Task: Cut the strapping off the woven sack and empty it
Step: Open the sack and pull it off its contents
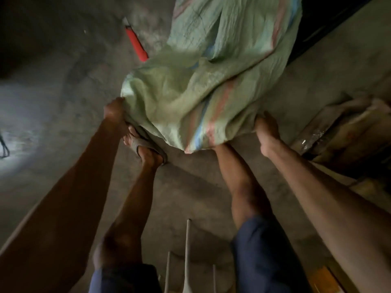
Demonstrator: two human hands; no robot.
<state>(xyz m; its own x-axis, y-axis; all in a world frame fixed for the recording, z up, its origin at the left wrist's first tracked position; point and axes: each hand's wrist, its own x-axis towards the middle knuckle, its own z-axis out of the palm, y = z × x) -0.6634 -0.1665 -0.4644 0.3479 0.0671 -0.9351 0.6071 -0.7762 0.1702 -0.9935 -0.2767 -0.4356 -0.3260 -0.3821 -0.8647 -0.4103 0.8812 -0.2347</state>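
Observation:
A pale green woven sack [203,81] with pink and blue stripes lies across the concrete floor, running from my feet up to the top of the view. My left hand [114,112] grips its near left corner. My right hand [267,129] grips its near right corner, fingers tucked under the cloth. The near end of the sack is bunched and lifted slightly. A red-handled utility knife [135,42] lies on the floor just left of the sack, blade end pointing away. No strapping is visible on the sack.
My left foot in a sandal [146,148] stands under the sack's near edge; both bare legs are below. Cardboard and wrapped bundles [338,132] lie at the right. White thin rods [187,250] stand between my legs. A dark cord [3,144] lies at far left.

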